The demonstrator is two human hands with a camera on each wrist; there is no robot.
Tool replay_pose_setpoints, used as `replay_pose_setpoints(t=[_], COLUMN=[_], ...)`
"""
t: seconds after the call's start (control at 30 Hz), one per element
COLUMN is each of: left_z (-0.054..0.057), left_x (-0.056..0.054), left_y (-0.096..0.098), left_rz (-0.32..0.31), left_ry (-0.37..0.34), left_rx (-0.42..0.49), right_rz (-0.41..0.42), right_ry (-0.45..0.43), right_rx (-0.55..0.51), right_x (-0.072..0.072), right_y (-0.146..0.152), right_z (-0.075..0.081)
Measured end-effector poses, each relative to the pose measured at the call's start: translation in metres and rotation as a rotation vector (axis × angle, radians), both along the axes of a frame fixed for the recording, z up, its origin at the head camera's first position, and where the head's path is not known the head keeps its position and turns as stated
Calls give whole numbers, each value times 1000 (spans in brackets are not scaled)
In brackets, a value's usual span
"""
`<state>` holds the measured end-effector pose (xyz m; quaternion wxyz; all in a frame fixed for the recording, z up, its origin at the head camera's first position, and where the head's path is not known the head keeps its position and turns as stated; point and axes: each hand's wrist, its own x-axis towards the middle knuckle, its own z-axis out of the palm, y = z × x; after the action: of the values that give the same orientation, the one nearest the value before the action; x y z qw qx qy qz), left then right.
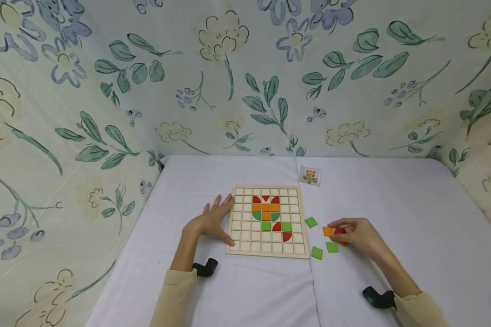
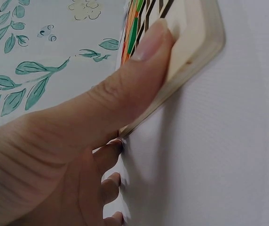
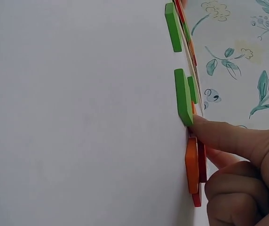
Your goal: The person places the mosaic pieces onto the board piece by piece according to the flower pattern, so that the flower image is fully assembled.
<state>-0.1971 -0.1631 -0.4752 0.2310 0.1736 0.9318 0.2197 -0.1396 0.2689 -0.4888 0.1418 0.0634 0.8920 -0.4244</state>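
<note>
Lying below the frame's centre, the board [image 1: 243,236] bears coloured tiles [image 1: 266,216]; the left hand [image 1: 210,222], spread wide, touches its left edge. Toward lower right, the right hand [image 1: 360,234] is narrow over loose tiles [image 1: 332,247]; whether it pinches one, I cannot tell.

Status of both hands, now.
Left hand: open, thumb on the board.
Right hand: at the loose tiles; whether it grips one cannot be told.

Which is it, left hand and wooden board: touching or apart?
Touching: left wrist view shows the left hand with its thumb on the wooden board.
</note>
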Motion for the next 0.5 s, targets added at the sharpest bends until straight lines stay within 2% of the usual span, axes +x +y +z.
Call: replay_pose_setpoints(t=[0.13, 0.37, 0.5], left_z=[1, 0, -1], left_x=[0, 0, 0], left_y=[0, 0, 0], left_rz=[-4, 1, 5], left_ry=[1, 7, 10], left_rx=[3, -1, 0], right_rz=[4, 58, 64], right_ry=[15, 79, 107], right_rx=[15, 76, 69], right_x=[-1, -3, -5], right_y=[-2, -7, -13], right_z=[0, 0, 4])
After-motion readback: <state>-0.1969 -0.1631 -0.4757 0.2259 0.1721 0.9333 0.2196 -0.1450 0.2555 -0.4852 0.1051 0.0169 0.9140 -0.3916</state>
